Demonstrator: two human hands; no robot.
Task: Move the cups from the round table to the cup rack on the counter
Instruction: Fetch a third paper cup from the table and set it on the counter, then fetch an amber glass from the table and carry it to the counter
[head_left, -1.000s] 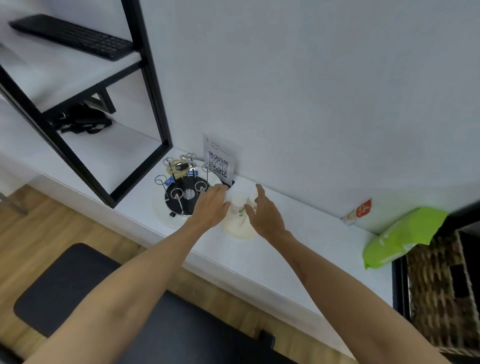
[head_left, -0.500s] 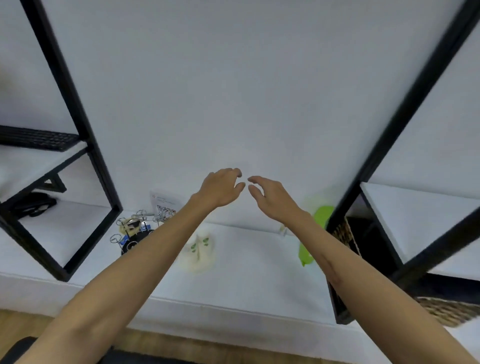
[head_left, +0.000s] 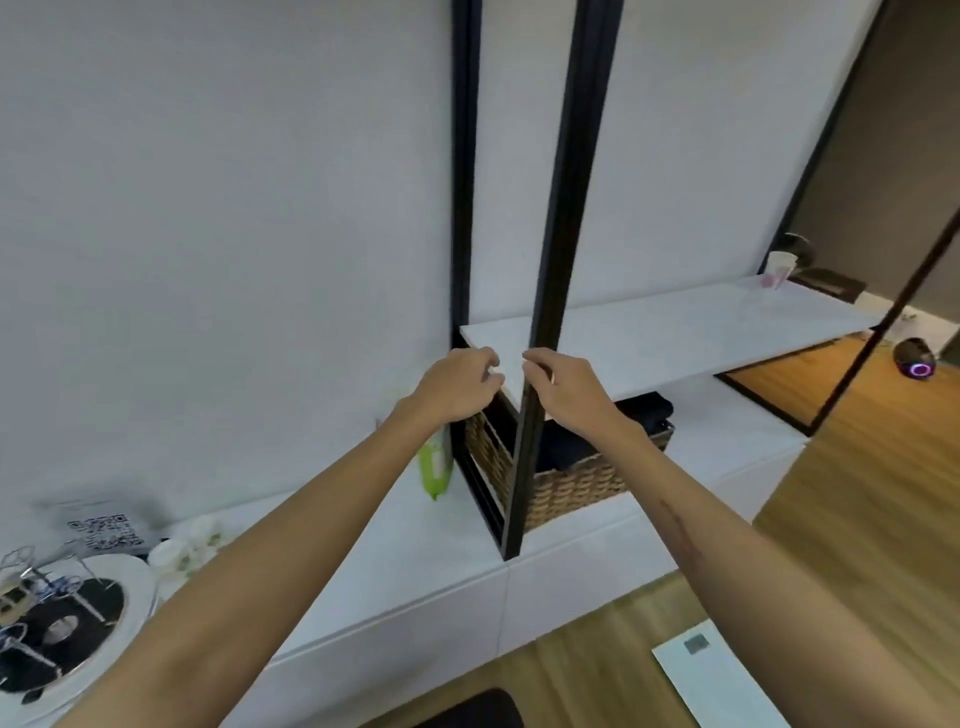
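Both hands empty, left hand (head_left: 460, 387) and right hand (head_left: 566, 387) raised with fingers loosely curled; cups (head_left: 189, 545) stand on the surface (head_left: 415, 545) beside the rack (head_left: 62, 618), likely light, rigid, breakable, best gripped around the body.

You face a plain white wall (head_left: 223, 218), evenly lit. A long white bench (head_left: 415, 561) runs along its foot. Black metal shelf posts (head_left: 558, 218) rise from the bench, carrying a white shelf board (head_left: 675, 332). Under that board sits a woven basket (head_left: 566, 486) with dark cloth inside. To your right, wood flooring (head_left: 857, 493) stretches toward a dark doorway (head_left: 893, 156).
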